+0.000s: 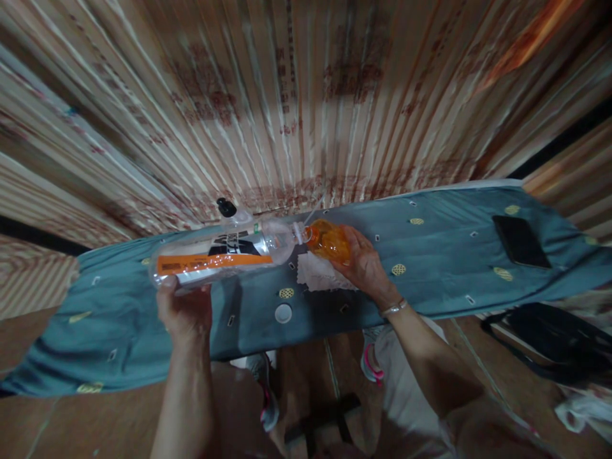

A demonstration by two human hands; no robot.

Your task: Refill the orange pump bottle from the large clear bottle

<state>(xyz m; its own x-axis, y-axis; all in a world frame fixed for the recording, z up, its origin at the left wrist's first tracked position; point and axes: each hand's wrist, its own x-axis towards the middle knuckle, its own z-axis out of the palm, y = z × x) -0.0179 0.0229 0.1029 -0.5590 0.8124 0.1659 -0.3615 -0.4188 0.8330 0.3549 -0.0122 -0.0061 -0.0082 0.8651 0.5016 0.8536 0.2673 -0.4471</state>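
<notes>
My left hand (184, 309) grips a large clear plastic bottle (224, 255) with an orange and white label, held almost level, its neck pointing right. The bottle's mouth meets the mouth of a small orange container (329, 240), which my right hand (366, 264) holds tilted above the blue-grey ironing board (430, 274). A white cloth (315, 273) lies on the board under the orange container. A white bottle cap (283, 313) rests on the board near its front edge. Just behind the big bottle stands a black spray nozzle (226, 208) on a clear top.
A black phone (520, 241) lies on the board's right end. Behind the board hangs a striped curtain (306, 95). A dark bag (549, 341) sits on the floor at the right. My shoes (370, 360) and a dark stand are below the board.
</notes>
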